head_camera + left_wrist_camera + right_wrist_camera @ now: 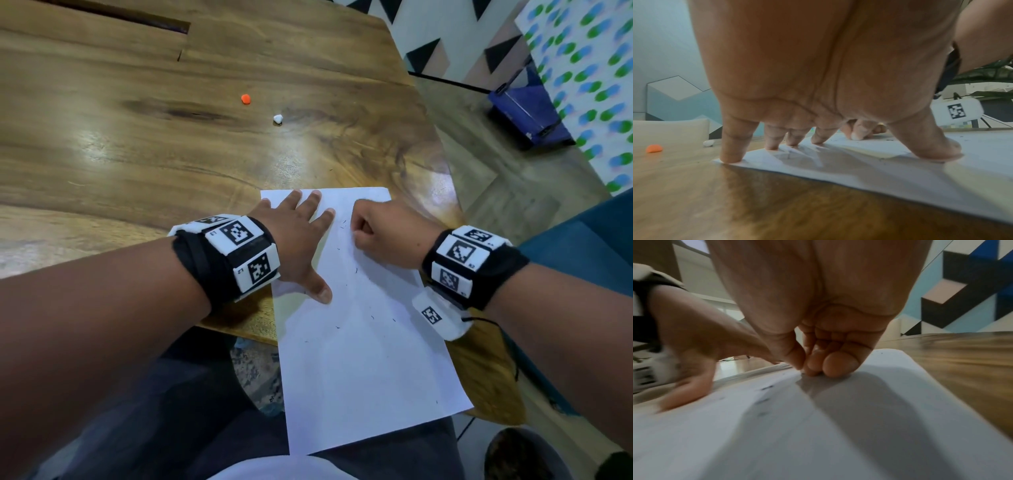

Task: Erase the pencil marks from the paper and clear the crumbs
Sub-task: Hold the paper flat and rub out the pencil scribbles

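White paper (363,349), brown wooden table (137,144)

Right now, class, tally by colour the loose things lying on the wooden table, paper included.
White sheet of paper: 1
White lump: 1
Orange lump: 1
Total: 3, leaving out the tiny dark crumbs scattered on the paper.

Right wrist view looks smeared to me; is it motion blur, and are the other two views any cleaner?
Right wrist view: streaked blur across the paper and table, so what the right hand pinches is unclear. Left wrist view: sharper, left hand casts finger shadows on the paper. Head view: sharp, with glare patches on the table and bowed edges.
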Demonstrator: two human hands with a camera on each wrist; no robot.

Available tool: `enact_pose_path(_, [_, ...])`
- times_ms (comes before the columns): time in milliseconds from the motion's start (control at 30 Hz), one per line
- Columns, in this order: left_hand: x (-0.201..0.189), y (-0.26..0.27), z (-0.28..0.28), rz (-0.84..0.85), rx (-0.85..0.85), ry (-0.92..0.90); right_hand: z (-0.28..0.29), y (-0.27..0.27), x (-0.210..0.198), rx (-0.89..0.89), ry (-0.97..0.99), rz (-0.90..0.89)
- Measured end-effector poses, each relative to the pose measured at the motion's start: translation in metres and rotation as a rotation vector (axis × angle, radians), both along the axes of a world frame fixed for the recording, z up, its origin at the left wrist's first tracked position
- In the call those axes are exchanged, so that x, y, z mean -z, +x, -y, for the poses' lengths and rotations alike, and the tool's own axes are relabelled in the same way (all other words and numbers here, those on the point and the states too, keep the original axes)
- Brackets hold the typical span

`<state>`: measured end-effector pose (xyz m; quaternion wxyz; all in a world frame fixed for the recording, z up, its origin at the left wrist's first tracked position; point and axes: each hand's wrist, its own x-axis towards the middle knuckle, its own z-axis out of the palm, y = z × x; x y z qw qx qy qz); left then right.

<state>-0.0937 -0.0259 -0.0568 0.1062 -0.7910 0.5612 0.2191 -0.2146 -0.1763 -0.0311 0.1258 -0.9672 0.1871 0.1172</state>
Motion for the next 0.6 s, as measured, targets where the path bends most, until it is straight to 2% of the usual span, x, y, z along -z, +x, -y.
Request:
enact_pose_path(100, [0.000, 0.000, 0.000, 0.001, 0.000, 0.000, 0.003, 0.007, -0.001, 0.051, -0.008, 0.035])
enact_pose_path(300, [-0.001, -0.001, 0.000, 0.004, 0.003, 0.004, -0.030, -0.013, 0.007, -0.099, 0.132, -0.036])
enact_pose_path(600, [-0.001, 0.000, -0.001, -0.001, 0.000, 0.006, 0.007, 0.034, 0.009, -0.031, 0.008, 0.057])
